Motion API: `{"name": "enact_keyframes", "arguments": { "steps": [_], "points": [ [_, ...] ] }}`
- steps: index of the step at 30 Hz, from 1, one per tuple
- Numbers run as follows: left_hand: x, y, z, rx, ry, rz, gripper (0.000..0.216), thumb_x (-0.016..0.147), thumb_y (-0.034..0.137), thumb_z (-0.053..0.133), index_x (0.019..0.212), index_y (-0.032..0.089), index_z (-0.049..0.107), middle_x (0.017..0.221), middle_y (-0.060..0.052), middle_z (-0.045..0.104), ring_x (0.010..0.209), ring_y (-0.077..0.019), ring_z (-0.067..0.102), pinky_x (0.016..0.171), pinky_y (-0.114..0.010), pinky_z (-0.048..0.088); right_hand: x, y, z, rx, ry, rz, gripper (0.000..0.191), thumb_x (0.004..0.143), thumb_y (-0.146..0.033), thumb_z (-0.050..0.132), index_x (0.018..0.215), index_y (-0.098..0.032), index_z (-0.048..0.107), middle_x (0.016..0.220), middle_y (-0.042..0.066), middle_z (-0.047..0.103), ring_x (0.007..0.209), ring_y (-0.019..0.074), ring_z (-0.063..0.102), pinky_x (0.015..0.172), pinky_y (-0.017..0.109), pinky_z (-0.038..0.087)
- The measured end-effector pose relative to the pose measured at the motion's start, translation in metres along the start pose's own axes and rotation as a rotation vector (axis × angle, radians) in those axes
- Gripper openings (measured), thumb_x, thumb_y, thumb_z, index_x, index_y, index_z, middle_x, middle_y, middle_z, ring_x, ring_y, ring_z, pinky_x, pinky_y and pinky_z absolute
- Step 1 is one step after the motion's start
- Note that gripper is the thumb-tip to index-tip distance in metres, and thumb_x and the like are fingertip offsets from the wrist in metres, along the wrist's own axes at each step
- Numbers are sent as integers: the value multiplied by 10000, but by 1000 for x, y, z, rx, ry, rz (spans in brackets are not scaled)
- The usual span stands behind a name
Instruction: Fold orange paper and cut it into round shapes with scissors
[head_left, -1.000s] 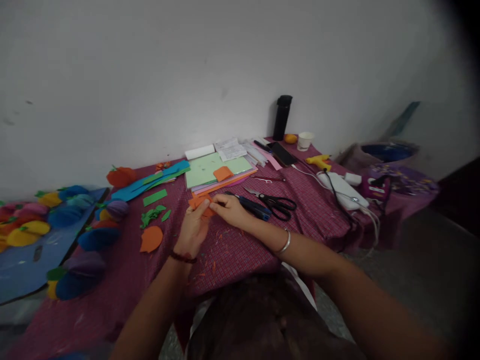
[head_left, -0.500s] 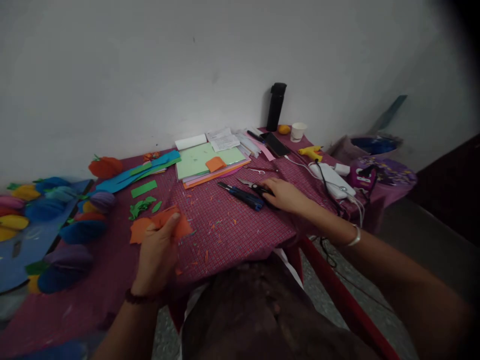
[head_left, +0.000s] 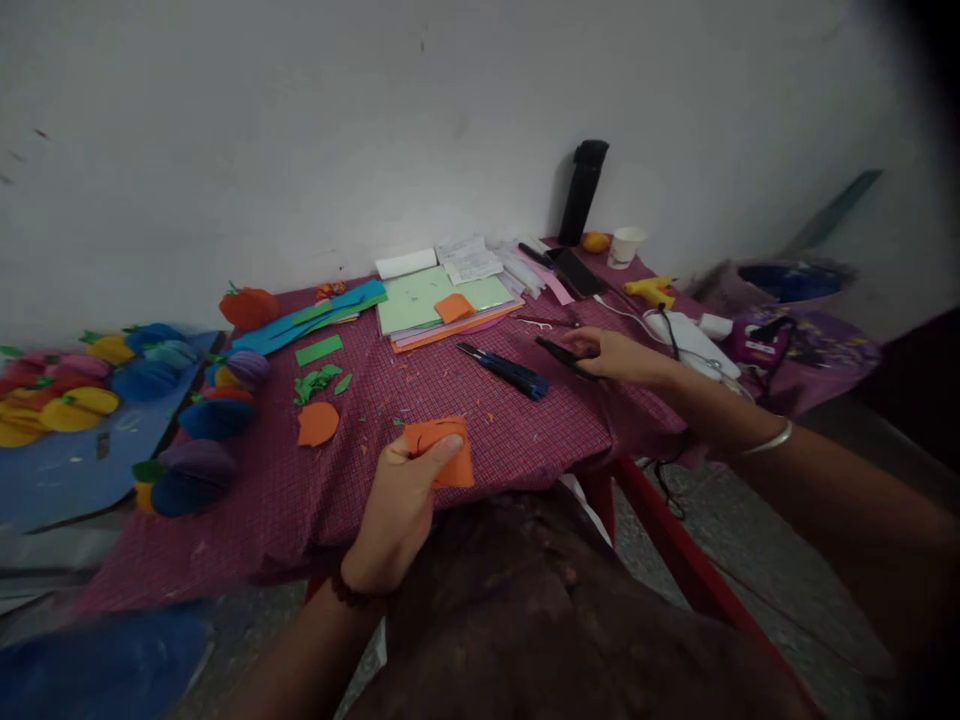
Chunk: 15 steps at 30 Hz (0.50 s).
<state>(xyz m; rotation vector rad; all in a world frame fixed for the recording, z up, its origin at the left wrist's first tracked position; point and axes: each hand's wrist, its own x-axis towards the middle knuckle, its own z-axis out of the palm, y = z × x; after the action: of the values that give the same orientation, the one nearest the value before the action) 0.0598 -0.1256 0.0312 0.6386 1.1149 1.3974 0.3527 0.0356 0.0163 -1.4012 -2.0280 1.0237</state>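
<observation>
My left hand [head_left: 401, 505] pinches a squarish piece of orange paper [head_left: 454, 462] between thumb and fingers, just over the table's front edge. Dark lines mark the upper part of that paper. At the right, my right hand [head_left: 607, 355] is closed on the handles of a pair of dark scissors [head_left: 559, 352], which point left; the fingers partly cover them. Between the hands lies a blue and black box cutter [head_left: 506, 370]. Left of my left hand rest a rounded orange paper cutout [head_left: 318, 424], a pile of green paper leaves [head_left: 313, 384] and a green paper strip [head_left: 319, 350].
A paper stack [head_left: 412, 300] carries another orange piece [head_left: 454, 307]. Colourful paper pumpkins [head_left: 199, 475] crowd the left side. Along the back and right stand a black bottle [head_left: 583, 195], a paper cup [head_left: 625, 247], a yellow glue gun [head_left: 651, 291] and a white power strip [head_left: 694, 343] with cables.
My left hand has moved right with the orange paper, leaving a rounded orange cutout on the table. My right hand has lifted the scissors away from beside the box cutter. The view has shifted.
</observation>
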Motion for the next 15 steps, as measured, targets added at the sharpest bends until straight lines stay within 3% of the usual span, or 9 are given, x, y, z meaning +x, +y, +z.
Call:
{"name": "enact_keyframes", "arguments": {
  "steps": [3,6,8,10,15],
  "points": [
    [-7,2,6,-48,-24,-84,255,530,266,866,696,142,717,694,2,688,632,-105,598,646,-230,485,-28,-10,12,498,-78,-88,741,746,-349,750,1401,-224,427,1008,60,642,837,179,610,736,308,492],
    [-12,1,9,-50,-38,-126,256,530,258,865,706,145,717,690,1,684,627,-106,592,634,-227,476,-62,-24,32,709,-241,-139,917,709,-501,764,1468,-233,325,1096,85,619,994,216,601,930,388,453],
    [-14,1,9,-41,-47,-125,258,536,257,861,721,146,720,700,-4,686,633,-110,594,634,-231,473,-83,-32,44,781,-382,-161,989,701,-596,732,1495,-226,272,1178,112,583,1101,240,565,1010,419,393],
    [-15,1,8,-29,-54,-119,252,538,260,860,708,143,716,691,-7,682,624,-112,590,627,-233,470,-99,-39,53,808,-495,-175,943,749,-615,680,1503,-239,256,1229,117,549,1143,236,539,1029,414,367],
    [-15,4,5,25,-67,-112,243,546,261,856,695,135,711,693,-13,681,608,-111,575,611,-235,459,-114,-57,62,731,-628,-158,938,740,-590,704,1484,-198,289,1059,81,577,1014,204,553,910,354,424]
  ]
}}
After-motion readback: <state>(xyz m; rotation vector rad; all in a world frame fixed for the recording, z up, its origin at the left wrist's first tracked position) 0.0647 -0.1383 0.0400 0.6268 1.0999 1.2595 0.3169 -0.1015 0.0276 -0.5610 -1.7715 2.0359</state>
